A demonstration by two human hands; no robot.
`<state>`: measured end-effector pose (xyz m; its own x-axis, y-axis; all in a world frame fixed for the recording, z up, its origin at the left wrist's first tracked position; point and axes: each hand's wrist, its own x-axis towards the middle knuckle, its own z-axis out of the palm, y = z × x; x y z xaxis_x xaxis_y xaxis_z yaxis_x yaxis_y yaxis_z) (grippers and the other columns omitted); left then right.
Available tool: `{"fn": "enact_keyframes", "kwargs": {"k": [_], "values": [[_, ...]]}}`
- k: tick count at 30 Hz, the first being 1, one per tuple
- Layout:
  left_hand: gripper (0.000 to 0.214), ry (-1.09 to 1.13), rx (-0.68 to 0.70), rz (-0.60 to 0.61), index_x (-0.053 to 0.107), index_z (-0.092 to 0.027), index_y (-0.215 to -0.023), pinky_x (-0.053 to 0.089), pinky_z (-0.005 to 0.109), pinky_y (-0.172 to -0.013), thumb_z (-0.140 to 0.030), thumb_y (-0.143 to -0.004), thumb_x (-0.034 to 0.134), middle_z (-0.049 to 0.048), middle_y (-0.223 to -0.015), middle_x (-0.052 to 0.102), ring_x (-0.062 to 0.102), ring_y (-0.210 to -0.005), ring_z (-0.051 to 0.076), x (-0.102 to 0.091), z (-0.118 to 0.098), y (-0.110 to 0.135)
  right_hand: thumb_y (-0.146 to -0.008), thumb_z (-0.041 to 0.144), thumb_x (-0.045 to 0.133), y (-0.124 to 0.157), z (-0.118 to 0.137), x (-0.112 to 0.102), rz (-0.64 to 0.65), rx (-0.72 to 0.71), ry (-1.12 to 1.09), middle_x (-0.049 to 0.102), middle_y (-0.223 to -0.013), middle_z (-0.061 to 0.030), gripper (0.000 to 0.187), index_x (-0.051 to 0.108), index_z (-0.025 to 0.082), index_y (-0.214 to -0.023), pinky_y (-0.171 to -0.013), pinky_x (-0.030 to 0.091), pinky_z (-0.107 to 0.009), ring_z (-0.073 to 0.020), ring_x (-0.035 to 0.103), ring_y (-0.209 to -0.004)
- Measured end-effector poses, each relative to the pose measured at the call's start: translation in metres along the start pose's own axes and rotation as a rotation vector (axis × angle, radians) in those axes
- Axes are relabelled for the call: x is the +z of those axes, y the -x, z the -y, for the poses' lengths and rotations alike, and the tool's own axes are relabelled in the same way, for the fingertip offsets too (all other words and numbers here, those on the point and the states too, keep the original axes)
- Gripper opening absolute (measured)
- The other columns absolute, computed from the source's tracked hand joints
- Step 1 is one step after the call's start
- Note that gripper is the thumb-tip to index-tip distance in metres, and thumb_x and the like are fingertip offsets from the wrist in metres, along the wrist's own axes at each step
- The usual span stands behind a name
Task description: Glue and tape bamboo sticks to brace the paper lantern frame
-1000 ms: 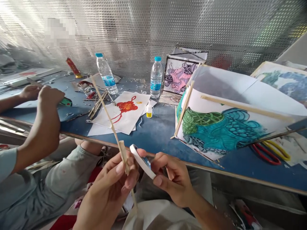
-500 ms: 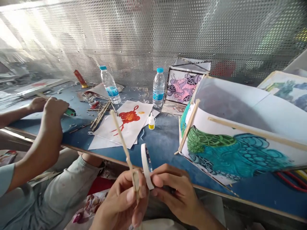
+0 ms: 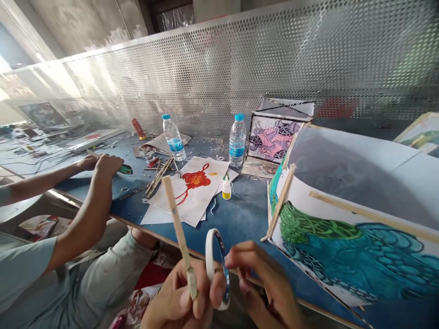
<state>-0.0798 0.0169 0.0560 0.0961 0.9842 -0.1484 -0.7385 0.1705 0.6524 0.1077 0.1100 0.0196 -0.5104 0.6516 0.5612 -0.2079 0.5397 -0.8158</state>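
My left hand (image 3: 183, 299) is closed on thin bamboo sticks (image 3: 176, 226) that rise up and to the left. My right hand (image 3: 260, 288) is closed on a white roll of tape (image 3: 213, 260), held on edge right beside the sticks. Both hands are low in the view, in front of the blue table's near edge (image 3: 240, 214). Just right of my hands lies a large paper lantern (image 3: 346, 224) painted green and teal, with wooden ribs.
A person on the left rests both hands (image 3: 101, 162) on the table by a green-handled tool (image 3: 125, 170). Two water bottles (image 3: 173, 137) (image 3: 236, 140), a small glue bottle (image 3: 226, 188), a red-knot drawing (image 3: 194, 185), loose sticks (image 3: 158, 170) and a pink lantern (image 3: 274, 137) stand further back. A perforated metal screen (image 3: 240, 68) closes the far side.
The view has tilted upward, so my hands sit lower in the picture. The tape roll has turned from slanted to upright on edge and moved close against the sticks.
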Motion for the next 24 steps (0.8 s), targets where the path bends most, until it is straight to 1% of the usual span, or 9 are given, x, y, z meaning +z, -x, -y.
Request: {"fn": "enact_keyframes", "kwargs": {"k": [3,6,7,9,12,14,19,22,24], "values": [[0.040,0.122,-0.006,0.073,0.077,-0.015,-0.073,0.025,0.007,-0.032,-0.042,-0.084,0.104,0.0057,-0.087,0.071,0.045,-0.036,-0.006,0.000,0.004,0.002,-0.117,0.043,0.060,-0.009,0.002,0.002,-0.082,0.244,-0.048,0.073,-0.131,-0.0087,0.026,0.073,0.033,-0.138,-0.091,0.060,-0.034,-0.0240,0.071,-0.108],[0.045,0.158,-0.017,0.098,0.069,-0.015,-0.069,0.026,0.007,-0.029,-0.038,-0.086,0.102,0.0047,-0.085,0.070,0.043,-0.034,-0.006,0.000,0.007,0.002,-0.113,0.058,0.067,-0.021,-0.003,0.008,0.048,0.489,-0.094,0.072,-0.147,-0.0101,0.048,0.068,0.034,-0.155,-0.102,0.055,-0.039,-0.0287,0.068,-0.126],[0.048,0.164,-0.013,0.109,0.064,-0.014,-0.068,0.026,0.007,-0.029,-0.038,-0.086,0.102,0.0042,-0.085,0.069,0.041,-0.033,-0.006,0.001,0.008,0.002,-0.111,0.061,0.069,-0.024,-0.005,0.011,0.107,0.542,-0.158,0.075,-0.141,-0.0102,0.051,0.071,0.032,-0.153,-0.102,0.054,-0.039,-0.0284,0.069,-0.124],[0.054,0.162,0.012,0.122,0.057,-0.014,-0.066,0.022,0.007,-0.028,-0.039,-0.087,0.100,0.0029,-0.085,0.068,0.037,-0.031,-0.008,0.001,0.011,0.002,-0.107,0.064,0.074,-0.030,-0.009,0.016,0.155,0.611,-0.386,0.081,-0.118,-0.0096,0.048,0.081,0.024,-0.133,-0.094,0.053,-0.036,-0.0247,0.072,-0.107],[0.059,0.142,0.059,0.125,0.052,-0.015,-0.066,0.017,0.008,-0.028,-0.043,-0.086,0.099,0.0007,-0.082,0.066,0.033,-0.028,-0.009,0.000,0.015,0.003,-0.099,0.062,0.087,-0.035,-0.010,0.017,0.089,0.676,-0.718,0.072,-0.084,-0.0024,0.045,0.080,0.018,-0.098,-0.073,0.048,-0.027,-0.0137,0.063,-0.073],[0.058,0.117,0.072,0.104,0.054,-0.015,-0.066,0.019,0.008,-0.029,-0.044,-0.084,0.101,0.0000,-0.080,0.066,0.033,-0.029,-0.008,-0.001,0.016,0.006,-0.093,0.060,0.093,-0.036,-0.007,0.014,0.039,0.697,-0.809,0.064,-0.074,0.0023,0.045,0.079,0.018,-0.095,-0.063,0.042,-0.023,-0.0098,0.054,-0.063],[0.045,-0.002,0.088,-0.093,0.073,-0.015,-0.076,0.036,0.006,-0.044,-0.046,-0.082,0.105,0.0017,-0.075,0.070,0.035,-0.043,-0.005,-0.005,0.002,0.017,-0.092,0.057,0.095,-0.033,0.008,0.005,-0.149,0.612,-0.897,0.038,-0.062,0.0083,0.037,0.084,0.021,-0.097,-0.060,0.039,-0.022,-0.0094,0.040,-0.060],[0.035,-0.179,0.213,-0.351,0.083,-0.018,-0.090,0.042,0.007,-0.050,-0.044,-0.082,0.106,0.0010,-0.076,0.070,0.046,-0.055,0.002,-0.012,-0.011,0.018,-0.097,0.054,0.091,-0.017,0.010,0.001,-0.263,0.561,-0.815,0.032,-0.064,0.0083,0.031,0.086,0.024,-0.105,-0.058,0.034,-0.022,-0.0105,0.033,-0.061],[0.042,-0.325,0.313,-0.526,0.085,-0.019,-0.097,0.047,0.009,-0.053,-0.046,-0.076,0.110,0.0017,-0.080,0.073,0.057,-0.063,0.006,-0.021,-0.021,0.013,-0.099,0.055,0.088,-0.001,0.007,-0.003,-0.302,0.577,-0.742,0.032,-0.068,0.0073,0.031,0.086,0.026,-0.110,-0.059,0.035,-0.023,-0.0118,0.034,-0.063]]}}
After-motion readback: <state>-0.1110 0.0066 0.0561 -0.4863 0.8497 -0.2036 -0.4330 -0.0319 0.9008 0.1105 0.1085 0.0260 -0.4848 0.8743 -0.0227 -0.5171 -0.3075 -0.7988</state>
